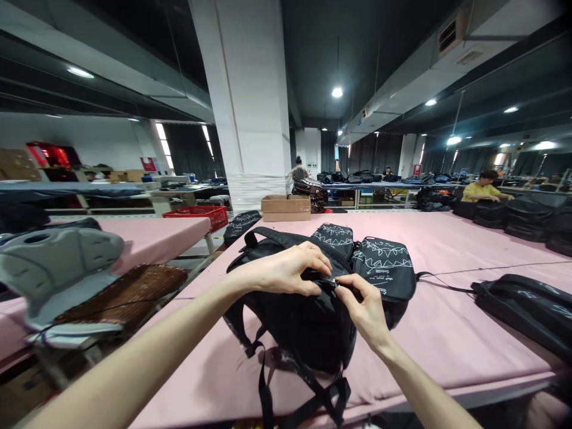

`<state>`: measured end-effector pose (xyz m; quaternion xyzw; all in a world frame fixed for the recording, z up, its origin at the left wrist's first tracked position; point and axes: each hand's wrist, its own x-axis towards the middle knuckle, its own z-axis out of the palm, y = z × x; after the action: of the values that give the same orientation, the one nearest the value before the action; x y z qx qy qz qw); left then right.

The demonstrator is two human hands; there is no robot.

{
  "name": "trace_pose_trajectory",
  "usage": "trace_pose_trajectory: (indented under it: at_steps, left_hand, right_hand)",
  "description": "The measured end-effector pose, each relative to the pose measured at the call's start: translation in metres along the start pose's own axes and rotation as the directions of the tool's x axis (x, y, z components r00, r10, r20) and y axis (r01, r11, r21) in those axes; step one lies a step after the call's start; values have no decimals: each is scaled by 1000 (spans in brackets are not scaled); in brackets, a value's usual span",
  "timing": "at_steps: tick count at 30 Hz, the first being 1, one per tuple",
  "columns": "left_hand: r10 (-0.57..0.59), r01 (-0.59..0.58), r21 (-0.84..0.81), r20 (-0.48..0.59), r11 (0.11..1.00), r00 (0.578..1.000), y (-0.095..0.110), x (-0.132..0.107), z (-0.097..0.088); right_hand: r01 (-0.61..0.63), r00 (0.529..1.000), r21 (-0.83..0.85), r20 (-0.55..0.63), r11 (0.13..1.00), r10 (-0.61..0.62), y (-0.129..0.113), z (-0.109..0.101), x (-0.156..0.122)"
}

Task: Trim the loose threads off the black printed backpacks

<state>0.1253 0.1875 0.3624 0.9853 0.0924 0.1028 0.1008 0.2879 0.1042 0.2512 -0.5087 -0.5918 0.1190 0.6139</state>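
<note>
A black backpack (pixel 299 322) with white zigzag patterns on its pockets lies on the pink table (pixel 447 339) in front of me, straps hanging over the near edge. My left hand (pixel 286 269) is closed on the fabric at the top of the backpack. My right hand (pixel 364 304) pinches a small zipper pull (pixel 336 283) on the backpack, right beside the left fingertips.
Another black bag (pixel 527 307) lies at the right of the table, with a thin strap running toward it. A cardboard box (pixel 286 208) sits at the far edge. A grey chair (pixel 67 280) stands at left. A person in yellow (pixel 485 187) works at a far table.
</note>
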Motion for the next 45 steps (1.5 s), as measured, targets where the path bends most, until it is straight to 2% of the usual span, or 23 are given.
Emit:
trace_pose_trajectory:
  at_steps: [6,10,12,14,20,25,27,30,32,36,39,45]
  left_hand:
    - [-66,63,-24,-164,998,984,-5,10,11]
    - [-284,207,-282,-269,937,920,-11,8,15]
    - [-347,227,-394,-264,890,900,-12,6,15]
    - [-366,227,-460,-238,859,900,-12,4,13]
    - [-324,169,-504,-238,847,916,-4,5,10]
    - [-321,150,-511,-263,846,910,-6,4,13]
    - [-326,149,-522,-267,840,907,-8,2,14]
    - [-356,165,-578,-234,799,905,-10,0,14]
    - [-369,161,-620,-223,768,902,-10,-2,14]
    - [-320,92,-625,-262,775,911,-7,-3,15]
    - [-317,91,-609,-275,788,908,-5,-1,17]
    - [-272,59,-580,-287,812,919,-8,-3,21]
  right_hand:
    - [4,1000,10,-11,1000,-4,3,-2,1]
    - [16,997,-74,-68,997,-21,6,-5,-1]
    - [39,996,-131,-71,991,-48,6,-6,-2]
    - [77,994,-168,-67,983,-90,5,-4,-2]
    - [235,968,-258,-18,937,-248,-3,3,3]
    - [257,964,-291,17,921,-264,-9,2,6]
    - [208,977,-269,8,940,-214,-7,-2,6]
    - [51,997,-182,-45,982,-60,5,-12,6]
    - [-34,994,-150,-104,988,18,17,-19,7]
    - [-98,975,-166,-213,981,61,38,-29,6]
    - [-60,973,-160,-232,985,21,47,-26,5]
    - [85,960,-255,-237,963,-147,53,-12,16]
